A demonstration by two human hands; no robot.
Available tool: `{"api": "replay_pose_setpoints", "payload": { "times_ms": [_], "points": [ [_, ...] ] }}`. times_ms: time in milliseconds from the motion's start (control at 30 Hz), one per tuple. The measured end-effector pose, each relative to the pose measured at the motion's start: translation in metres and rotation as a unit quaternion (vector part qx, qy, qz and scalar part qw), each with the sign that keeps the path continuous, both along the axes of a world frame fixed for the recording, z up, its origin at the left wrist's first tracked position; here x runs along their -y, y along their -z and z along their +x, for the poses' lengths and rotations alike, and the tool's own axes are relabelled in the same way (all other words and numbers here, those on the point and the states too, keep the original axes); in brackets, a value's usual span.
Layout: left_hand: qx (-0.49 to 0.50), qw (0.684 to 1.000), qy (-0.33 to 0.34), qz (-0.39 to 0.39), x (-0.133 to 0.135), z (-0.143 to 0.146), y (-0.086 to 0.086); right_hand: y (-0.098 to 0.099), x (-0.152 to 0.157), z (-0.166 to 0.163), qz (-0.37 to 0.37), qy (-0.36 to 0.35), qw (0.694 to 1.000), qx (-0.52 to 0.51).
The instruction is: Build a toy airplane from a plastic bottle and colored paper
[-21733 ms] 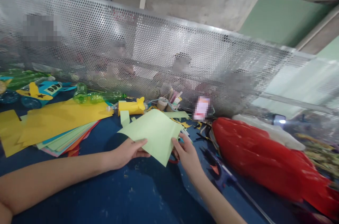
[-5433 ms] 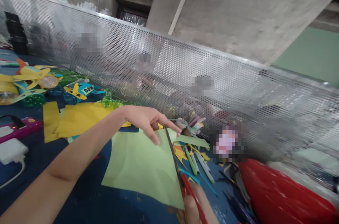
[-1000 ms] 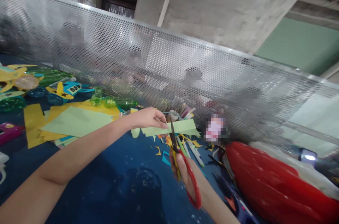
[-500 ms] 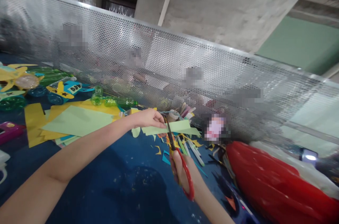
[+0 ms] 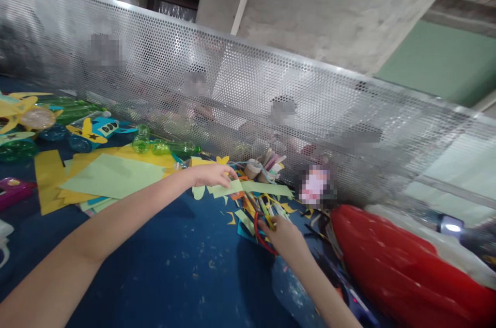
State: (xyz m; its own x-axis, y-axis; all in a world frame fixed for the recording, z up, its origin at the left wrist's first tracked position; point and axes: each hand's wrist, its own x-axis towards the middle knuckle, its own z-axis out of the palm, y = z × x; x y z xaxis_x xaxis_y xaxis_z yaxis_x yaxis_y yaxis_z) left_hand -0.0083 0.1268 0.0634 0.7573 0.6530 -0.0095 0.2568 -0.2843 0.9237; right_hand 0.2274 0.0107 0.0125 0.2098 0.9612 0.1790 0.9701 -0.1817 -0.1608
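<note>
My left hand (image 5: 211,175) pinches a short strip of light green paper (image 5: 225,189) just above the blue table (image 5: 163,266). My right hand (image 5: 282,235) is low over a heap of pens and paper scraps (image 5: 267,206), its fingers still through the red handles of the scissors (image 5: 261,227). The blades lie down among the scraps and are mostly hidden. A longer green strip (image 5: 267,188) lies on the pile beyond my hands.
A stack of yellow and green sheets (image 5: 104,175) lies to the left, with green plastic bottles (image 5: 163,147) and paper craft planes (image 5: 93,129) behind. A red plastic bag (image 5: 403,266) fills the right. A perforated metal screen (image 5: 248,95) runs along the table's far side.
The scissors cut through the green strip. My right hand then dropped with them to the scrap pile, and my left hand keeps the shorter cut piece.
</note>
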Motion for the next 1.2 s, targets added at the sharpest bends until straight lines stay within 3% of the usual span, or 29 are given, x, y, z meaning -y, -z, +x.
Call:
{"api": "replay_pose_setpoints", "payload": {
  "times_ms": [200,300,400,533,600,667,733,767,867,967,1200],
  "points": [
    [-0.003,0.999,0.037,0.020,0.002,0.001,0.003,-0.006,0.003,-0.010,0.016,-0.062,0.998,-0.011],
    [-0.020,0.997,0.058,0.053,0.006,0.006,0.006,-0.017,0.008,-0.022,0.054,-0.147,0.977,-0.146],
    [-0.034,0.991,0.113,0.062,0.015,0.013,0.009,-0.022,0.014,-0.035,0.071,-0.219,0.920,-0.319],
    [-0.068,0.983,0.145,0.085,0.028,0.018,0.005,-0.019,0.015,-0.039,0.061,-0.207,0.914,-0.343],
    [-0.086,0.983,0.126,0.098,0.028,0.014,-0.002,-0.015,0.011,-0.032,0.067,-0.200,0.910,-0.357],
    [-0.095,0.989,0.061,0.098,0.020,0.005,-0.010,-0.011,0.005,-0.021,0.083,-0.193,0.910,-0.357],
    [-0.098,0.978,-0.077,0.170,0.006,-0.010,-0.016,-0.007,-0.001,-0.011,0.097,-0.186,0.915,-0.344],
    [-0.114,0.955,-0.160,0.221,-0.003,-0.018,-0.019,-0.005,-0.004,-0.007,0.098,-0.184,0.918,-0.339],
    [-0.141,0.922,-0.258,0.252,-0.030,-0.047,-0.019,0.000,-0.009,-0.001,0.090,-0.184,0.921,-0.331],
    [-0.193,0.911,-0.277,0.235,-0.049,-0.070,-0.012,0.003,-0.011,0.001,0.085,-0.186,0.926,-0.317],
    [-0.261,0.938,-0.162,0.158,-0.061,-0.082,0.011,-0.003,-0.005,-0.004,0.093,-0.173,0.937,-0.289]
  ]
}}
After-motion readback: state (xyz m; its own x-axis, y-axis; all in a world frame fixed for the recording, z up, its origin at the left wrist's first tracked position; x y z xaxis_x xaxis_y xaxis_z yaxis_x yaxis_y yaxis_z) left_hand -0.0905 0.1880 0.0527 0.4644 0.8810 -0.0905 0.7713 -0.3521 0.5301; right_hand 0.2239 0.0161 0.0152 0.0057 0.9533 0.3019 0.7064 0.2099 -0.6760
